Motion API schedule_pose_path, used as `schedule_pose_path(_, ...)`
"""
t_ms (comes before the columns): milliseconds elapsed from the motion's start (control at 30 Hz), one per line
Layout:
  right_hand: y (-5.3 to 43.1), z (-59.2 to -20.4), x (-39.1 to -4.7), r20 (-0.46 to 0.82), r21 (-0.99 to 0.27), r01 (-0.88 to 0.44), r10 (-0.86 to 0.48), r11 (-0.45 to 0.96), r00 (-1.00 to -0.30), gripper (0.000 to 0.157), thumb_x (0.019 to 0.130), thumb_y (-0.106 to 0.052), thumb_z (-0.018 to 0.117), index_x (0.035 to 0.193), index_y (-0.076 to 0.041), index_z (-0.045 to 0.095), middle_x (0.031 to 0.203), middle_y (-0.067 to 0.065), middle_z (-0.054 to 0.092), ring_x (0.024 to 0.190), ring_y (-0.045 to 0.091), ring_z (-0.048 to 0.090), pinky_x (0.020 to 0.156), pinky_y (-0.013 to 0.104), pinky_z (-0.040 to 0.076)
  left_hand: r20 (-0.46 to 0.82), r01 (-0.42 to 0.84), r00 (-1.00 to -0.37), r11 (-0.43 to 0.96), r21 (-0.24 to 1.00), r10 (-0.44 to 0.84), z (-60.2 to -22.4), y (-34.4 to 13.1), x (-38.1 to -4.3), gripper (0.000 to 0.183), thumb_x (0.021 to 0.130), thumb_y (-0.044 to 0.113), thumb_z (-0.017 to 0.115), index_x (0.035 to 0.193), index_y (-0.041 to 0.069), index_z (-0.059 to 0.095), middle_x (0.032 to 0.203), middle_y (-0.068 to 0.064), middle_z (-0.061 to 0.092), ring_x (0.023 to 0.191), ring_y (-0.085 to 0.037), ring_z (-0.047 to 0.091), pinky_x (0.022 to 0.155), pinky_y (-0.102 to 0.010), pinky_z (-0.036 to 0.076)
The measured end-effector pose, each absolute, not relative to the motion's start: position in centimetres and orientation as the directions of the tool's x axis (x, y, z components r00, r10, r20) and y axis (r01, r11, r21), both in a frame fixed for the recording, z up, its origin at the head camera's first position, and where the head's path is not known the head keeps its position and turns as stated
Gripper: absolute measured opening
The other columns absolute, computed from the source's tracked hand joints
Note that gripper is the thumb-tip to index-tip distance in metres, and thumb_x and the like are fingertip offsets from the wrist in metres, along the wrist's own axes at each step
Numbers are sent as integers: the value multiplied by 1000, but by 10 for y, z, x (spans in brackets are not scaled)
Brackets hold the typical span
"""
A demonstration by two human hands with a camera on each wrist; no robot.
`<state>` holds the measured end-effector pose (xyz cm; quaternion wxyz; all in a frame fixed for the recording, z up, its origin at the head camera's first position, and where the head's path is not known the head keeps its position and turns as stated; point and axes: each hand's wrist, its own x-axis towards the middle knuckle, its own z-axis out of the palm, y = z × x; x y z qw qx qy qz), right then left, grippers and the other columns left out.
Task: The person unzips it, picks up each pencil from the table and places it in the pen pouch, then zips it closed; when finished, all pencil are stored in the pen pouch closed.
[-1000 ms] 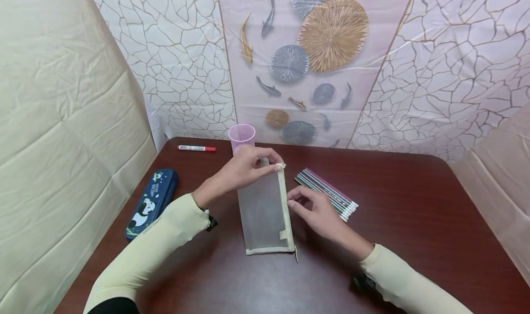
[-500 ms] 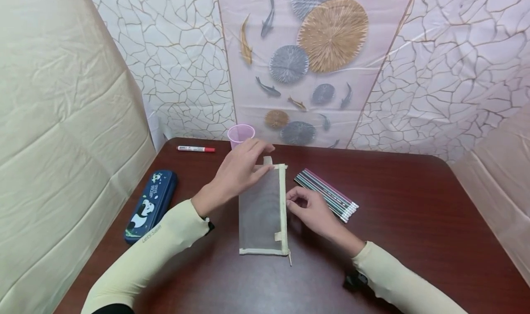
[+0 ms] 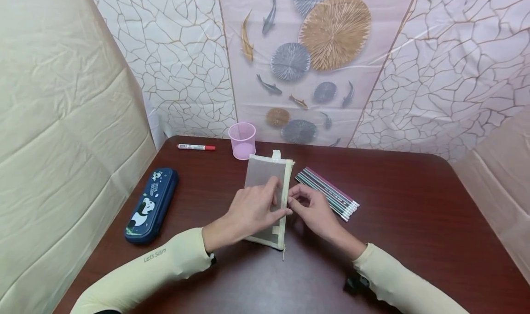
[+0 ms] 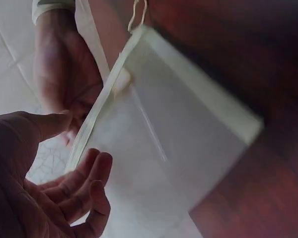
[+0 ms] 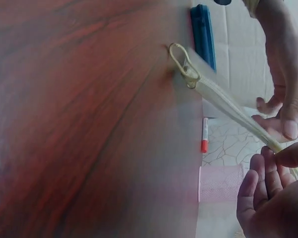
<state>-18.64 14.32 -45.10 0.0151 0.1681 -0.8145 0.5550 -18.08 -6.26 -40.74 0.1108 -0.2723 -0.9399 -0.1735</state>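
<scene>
A see-through mesh zip pouch (image 3: 262, 169) with cream trim stands tilted on its edge in the middle of the table. My right hand (image 3: 318, 214) pinches its zippered edge between thumb and fingertips, about halfway along. Over the mesh side is my left hand (image 3: 251, 212), fingers bent loosely, thumb reaching across the zipper band close to the right fingertips. In the left wrist view, a wide gap separates the left thumb from the left fingers (image 4: 102, 166). The zipper's looped pull (image 5: 181, 58) hangs at the near end of the pouch in the right wrist view.
A row of striped pencils (image 3: 327, 194) lies right of the pouch. A navy panda pencil case (image 3: 151, 206) rests at the left, with a red-capped marker (image 3: 196, 147) behind it. A pink mesh cup (image 3: 242, 141) stands at the table's back edge.
My left hand has let go of the pouch's far top corner and come down along it to the middle. The pouch has tilted slightly. My right hand keeps its pinch on the zippered edge.
</scene>
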Motion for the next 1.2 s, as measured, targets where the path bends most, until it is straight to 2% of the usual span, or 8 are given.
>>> schedule_pose_path(133,143,-450,-184,208,-907,-295,-290,300,-934,4,100,-9,69,102,-10,72,95,13,75,84,15,67,78,23,55,299,528,-841,805,270,451,-411,-58,-177,61,83,59,84,122,23,53,69,14,61,57,-5,55,49,-26,41)
schedule_pose_path(233,145,-449,-184,202,-903,-300,-311,307,-929,4,100,-10,69,102,-11,72,95,12,75,81,15,67,76,23,55,292,532,-839,805,263,459,-411,-57,-176,59,85,55,84,121,21,53,67,14,56,57,-7,54,49,-27,40)
schedule_pose_path(400,149,-448,-185,213,-896,-318,-329,309,-920,6,99,-7,69,101,-11,73,94,10,75,81,20,69,75,24,55,294,556,-825,789,262,483,-411,-56,-176,47,90,40,81,123,19,54,73,18,61,60,-5,58,52,-26,45)
schedule_pose_path(633,153,-450,-188,220,-897,-325,-336,298,-916,4,99,-9,70,100,-5,72,90,11,77,82,15,71,78,23,58,341,558,-818,786,268,464,-404,-65,-177,35,87,17,72,121,18,62,66,17,60,56,-6,55,51,-27,45)
schedule_pose_path(833,157,-453,-187,94,-920,-206,-323,333,-942,9,96,-6,68,95,3,66,82,14,76,70,21,75,67,37,64,369,554,-804,812,182,466,-391,-82,-184,23,87,14,73,108,21,67,63,11,59,56,-13,56,48,-33,44)
schedule_pose_path(900,158,-455,-187,53,-915,-180,-334,362,-941,7,96,-4,65,94,3,65,80,14,76,67,21,75,63,40,63,350,540,-815,824,170,461,-385,-90,-187,16,87,14,72,101,21,68,63,10,58,56,-15,56,47,-34,43)
schedule_pose_path(1033,162,-456,-186,-37,-895,-128,-358,426,-933,7,96,-6,65,93,0,65,78,11,77,63,19,74,56,37,59,259,490,-859,857,163,442,-373,-104,-193,9,86,13,71,87,21,68,59,9,55,56,-16,54,48,-35,42)
schedule_pose_path(1200,170,-454,-185,-133,-858,-70,-352,508,-927,10,97,-13,67,93,-4,65,75,9,75,60,20,72,49,29,52,120,452,-892,868,207,436,-362,-119,-198,7,86,15,73,83,22,71,61,12,60,61,-14,56,51,-34,45)
